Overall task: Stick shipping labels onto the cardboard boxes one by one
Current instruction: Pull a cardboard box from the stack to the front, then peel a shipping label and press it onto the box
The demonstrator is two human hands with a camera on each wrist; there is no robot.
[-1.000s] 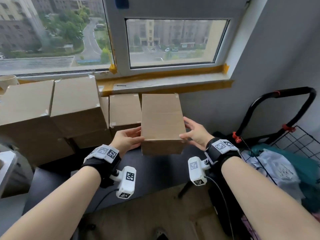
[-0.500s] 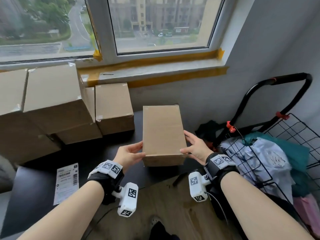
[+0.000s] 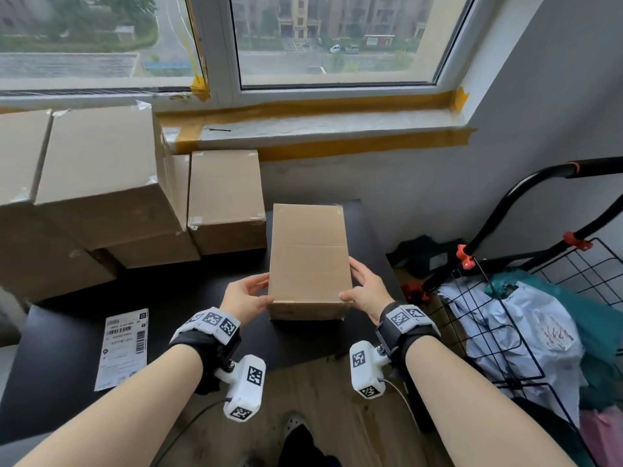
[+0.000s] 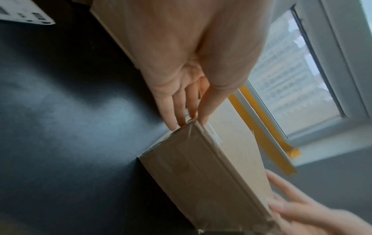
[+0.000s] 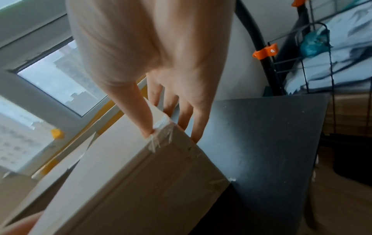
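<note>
A small plain brown cardboard box (image 3: 308,261), longer than it is wide and taped at its corners, sits on a matte black tabletop (image 3: 168,294) with its long axis pointing toward the window, and both hands press against its near end from either side. The left hand (image 3: 244,296) lies flat against the box's left wall, fingers (image 4: 177,105) straight and side by side, their tips at the near left corner. The right hand (image 3: 365,291) mirrors it on the box's right wall, its thumb resting along the top edge at the near right corner and its straight fingers (image 5: 193,114) reaching down the side; neither hand curls round the box, which is simply held between the two palms. Left of the box, on the same tabletop and well apart from it, lies a white printed shipping label (image 3: 123,347) with barcodes, flat and face up. Just beyond and left of the box stands a stack of larger brown cardboard cartons (image 3: 101,183), the nearest one just beside the box's far left corner. Behind the box runs a pale windowsill edged in yellow masking tape (image 3: 337,143), under a white-framed window (image 3: 337,42). Right of the box, off the tabletop, stands a black wire cart (image 3: 539,281) with orange clips, holding grey and teal plastic mailing bags (image 3: 526,328).
</note>
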